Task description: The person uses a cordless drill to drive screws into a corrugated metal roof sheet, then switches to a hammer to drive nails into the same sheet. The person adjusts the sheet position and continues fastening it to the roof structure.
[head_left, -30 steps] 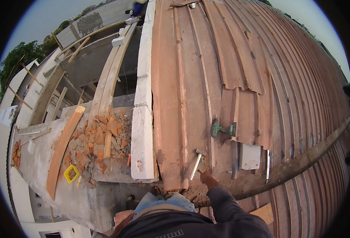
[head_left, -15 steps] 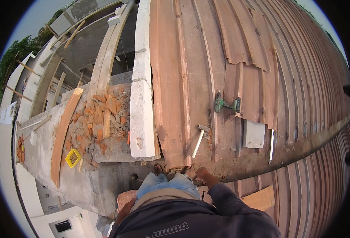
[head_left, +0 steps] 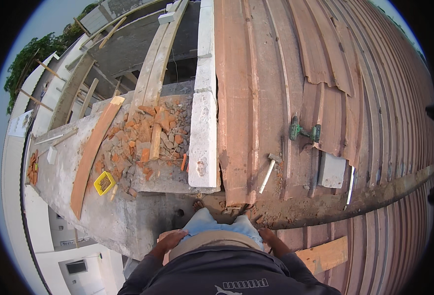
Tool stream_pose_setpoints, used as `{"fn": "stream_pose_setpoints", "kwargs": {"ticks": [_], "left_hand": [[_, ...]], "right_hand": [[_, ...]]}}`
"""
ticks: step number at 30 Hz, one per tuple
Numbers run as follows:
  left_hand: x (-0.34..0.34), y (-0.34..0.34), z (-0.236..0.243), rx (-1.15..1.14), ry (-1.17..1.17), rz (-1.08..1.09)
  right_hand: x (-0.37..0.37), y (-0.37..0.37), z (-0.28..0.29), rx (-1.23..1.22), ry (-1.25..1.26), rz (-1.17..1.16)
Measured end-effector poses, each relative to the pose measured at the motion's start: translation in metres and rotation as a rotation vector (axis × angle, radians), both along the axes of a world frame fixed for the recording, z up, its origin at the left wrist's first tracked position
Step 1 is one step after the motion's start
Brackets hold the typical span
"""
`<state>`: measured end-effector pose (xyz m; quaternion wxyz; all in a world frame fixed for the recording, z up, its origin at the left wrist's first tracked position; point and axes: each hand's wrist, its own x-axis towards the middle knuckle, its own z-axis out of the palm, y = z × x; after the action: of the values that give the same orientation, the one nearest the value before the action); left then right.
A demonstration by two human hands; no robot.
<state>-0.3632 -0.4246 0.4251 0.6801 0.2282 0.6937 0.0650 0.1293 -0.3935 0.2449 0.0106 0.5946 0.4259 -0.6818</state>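
My left hand (head_left: 171, 240) is against the left thigh of my blue jeans (head_left: 199, 224). Beside the right thigh is my right hand (head_left: 266, 234), close to the cloth. The fingers of both hands are too small and partly hidden to read, and nothing shows in either hand. Ahead to the right, a hammer (head_left: 267, 176) with a pale handle lies on the rusty metal sheets. Farther along, a green cordless drill (head_left: 300, 129) lies on its side. A grey block (head_left: 331, 170) rests on the sheets to the right.
White blocks (head_left: 203, 142) form a low wall ahead. Left of it lie broken bricks (head_left: 145, 130), a long plank (head_left: 95, 152) and a yellow container (head_left: 104, 183). An orange-handled tool (head_left: 184, 162) lies by the wall. Corrugated roofing (head_left: 389, 98) spreads right; a wooden board (head_left: 323, 254) lies behind my right arm.
My right hand has drawn back from ahead of my knee to beside my thigh. The left hand has come forward onto the left thigh. The view has shifted left; tools lie unmoved.
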Motion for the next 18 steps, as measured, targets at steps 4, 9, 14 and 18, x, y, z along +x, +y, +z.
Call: {"fn": "stream_pose_setpoints", "kwargs": {"ticks": [4, 9, 14, 18], "left_hand": [[-0.047, 0.024, -0.036, -0.146, 0.137, -0.251], [-0.116, 0.033, -0.069, 0.245, 0.402, -0.365], [-0.146, 0.087, -0.088, 0.439, 0.561, -0.178], [-0.122, 0.204, -0.099, 0.546, 0.506, -0.207]], "right_hand": [[0.003, -0.001, -0.001, 0.294, -0.046, 0.191], [-0.014, -0.031, -0.052, 0.921, -0.307, 0.675], [-0.063, -0.051, -0.009, 0.629, -0.421, 0.352], [-0.129, -0.040, 0.080, 0.618, -0.488, 0.304]]}}
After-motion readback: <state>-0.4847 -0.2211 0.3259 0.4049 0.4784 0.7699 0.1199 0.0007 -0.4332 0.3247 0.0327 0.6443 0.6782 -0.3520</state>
